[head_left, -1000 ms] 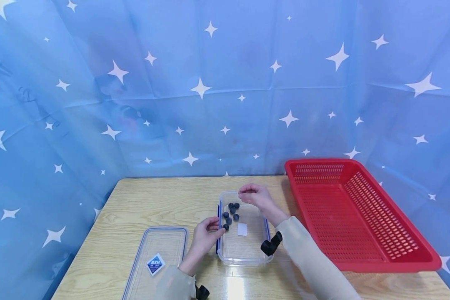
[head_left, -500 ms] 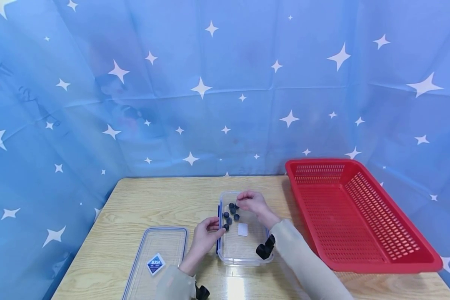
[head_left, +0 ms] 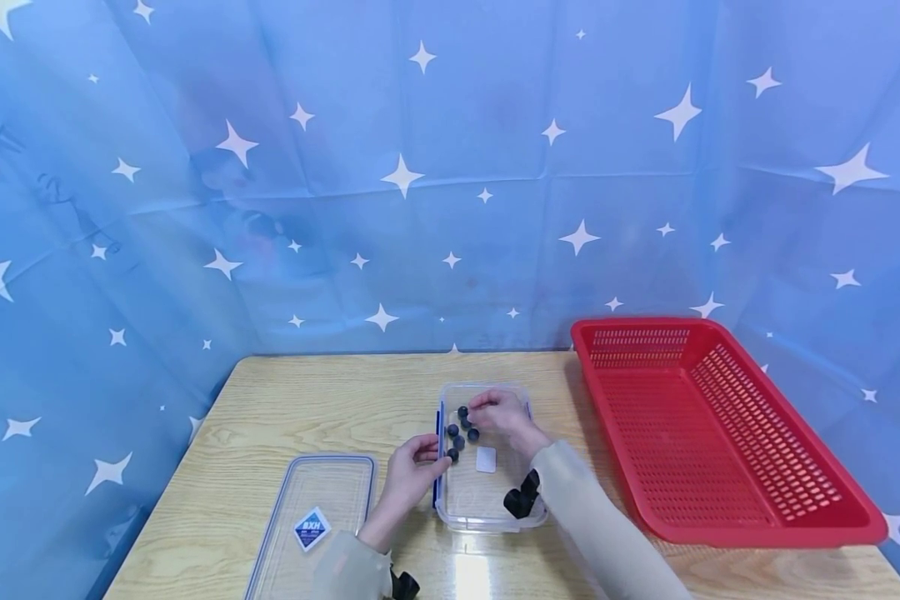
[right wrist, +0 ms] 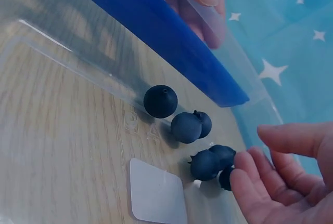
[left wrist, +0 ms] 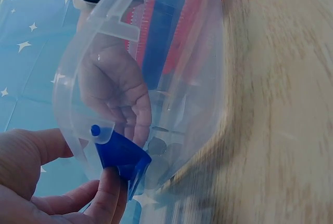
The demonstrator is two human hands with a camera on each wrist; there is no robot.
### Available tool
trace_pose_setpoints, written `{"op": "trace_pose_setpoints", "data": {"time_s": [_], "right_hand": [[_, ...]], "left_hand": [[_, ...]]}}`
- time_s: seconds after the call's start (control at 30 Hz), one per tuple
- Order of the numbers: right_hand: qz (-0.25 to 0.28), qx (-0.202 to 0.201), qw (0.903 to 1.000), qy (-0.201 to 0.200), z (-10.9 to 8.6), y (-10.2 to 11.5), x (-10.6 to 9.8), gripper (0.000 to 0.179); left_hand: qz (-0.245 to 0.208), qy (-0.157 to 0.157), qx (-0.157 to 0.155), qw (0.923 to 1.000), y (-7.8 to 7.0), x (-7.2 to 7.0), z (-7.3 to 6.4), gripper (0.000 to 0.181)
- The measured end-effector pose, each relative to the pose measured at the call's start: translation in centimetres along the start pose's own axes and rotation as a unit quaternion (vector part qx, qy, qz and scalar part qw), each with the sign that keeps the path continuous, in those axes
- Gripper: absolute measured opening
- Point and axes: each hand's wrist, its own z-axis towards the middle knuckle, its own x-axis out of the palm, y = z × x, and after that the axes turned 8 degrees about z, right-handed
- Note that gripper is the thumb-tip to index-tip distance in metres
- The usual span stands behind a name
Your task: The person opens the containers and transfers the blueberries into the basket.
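A clear plastic food container point(head_left: 487, 525) with blue side latches stands at mid-table. Several blueberries point(right wrist: 160, 101) lie inside, gathered along its left and far part. My left hand point(head_left: 407, 479) grips the left rim, thumb on the inner side, with fingers around the blue latch point(left wrist: 122, 154). Reaching down into the far end is my right hand point(head_left: 501, 412). Its fingertips are right at the cluster of blueberries point(right wrist: 205, 165), partly covering one berry, while the thumb stands apart from the fingers. A white square patch point(right wrist: 157, 193) shows on the container's bottom.
A clear lid point(head_left: 337, 483) with a blue edge and a diamond-shaped label lies on the wooden table point(head_left: 330, 400) at left. On the right stands a large red perforated basket point(head_left: 690, 442). A blue curtain point(head_left: 315, 217) with white stars hangs behind.
My right hand has moved left and lower into the container, from above its far rim to the blueberries, covering the rightmost far one. The left hand keeps its place on the rim.
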Motion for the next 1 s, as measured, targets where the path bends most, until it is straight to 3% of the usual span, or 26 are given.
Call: {"op": "trace_pose_setpoints", "data": {"time_s": [0.57,0.77,1.0], "right_hand": [[-0.094,0.021,0.9954,-0.001,0.18,-0.02,0.16,0.024],[-0.141,0.026,0.9896,-0.014,0.12,0.0,0.29,0.023],[-0.181,0.029,0.9831,0.001,0.07,-0.05,0.43,0.023]], "left_hand": [[0.007,0.0,-0.021,0.9997,0.33,0.17,0.23,0.036],[0.007,0.002,-0.024,0.9997,0.4,0.18,0.23,0.036],[0.001,0.002,-0.024,0.9997,0.41,0.18,0.2,0.037]]}}
